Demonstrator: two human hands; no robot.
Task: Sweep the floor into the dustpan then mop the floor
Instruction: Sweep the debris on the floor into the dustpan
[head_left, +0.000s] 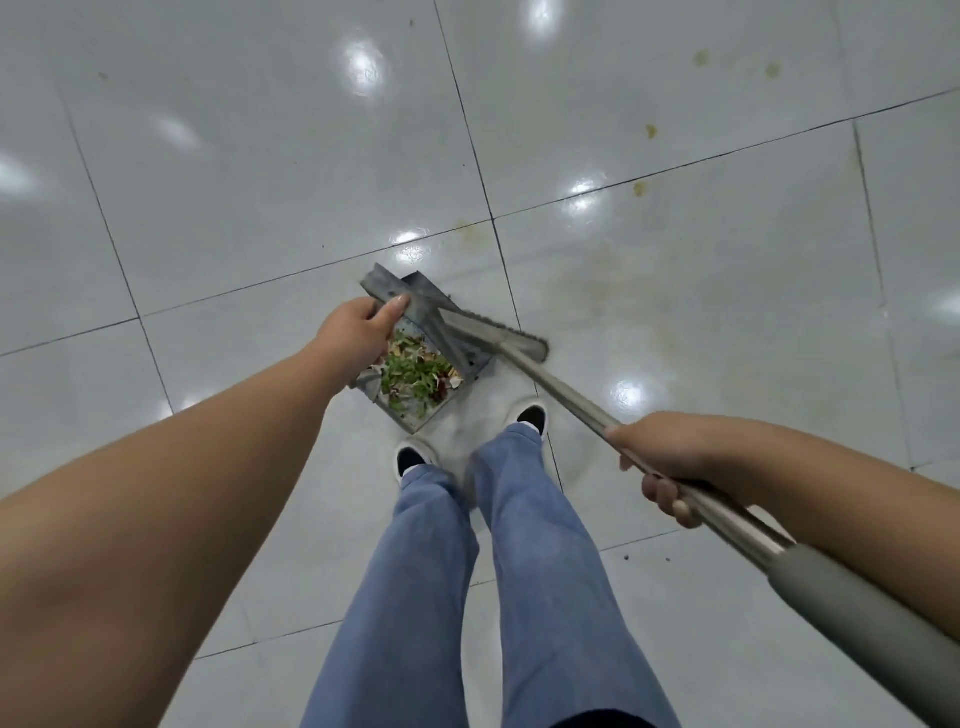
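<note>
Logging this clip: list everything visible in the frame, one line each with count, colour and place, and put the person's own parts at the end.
dustpan: one, grey metal, on the floor just ahead of the feet, centre frame.
debris: one pile, green, red and pale scraps, inside the dustpan.
broom: one, dark bristles on a silvery handle with a grey grip at its near end, head at the dustpan's far right side.
floor: white glossy tiles with dark grout lines, throughout.
stains: several, yellowish, on tiles at upper right.
specks: a few, dark, lower right tile.
shoes: two, white with dark openings, centre.
trousers: blue, lower centre.
left hand: grips the dustpan's handle.
right hand: grips the broom handle.
</note>
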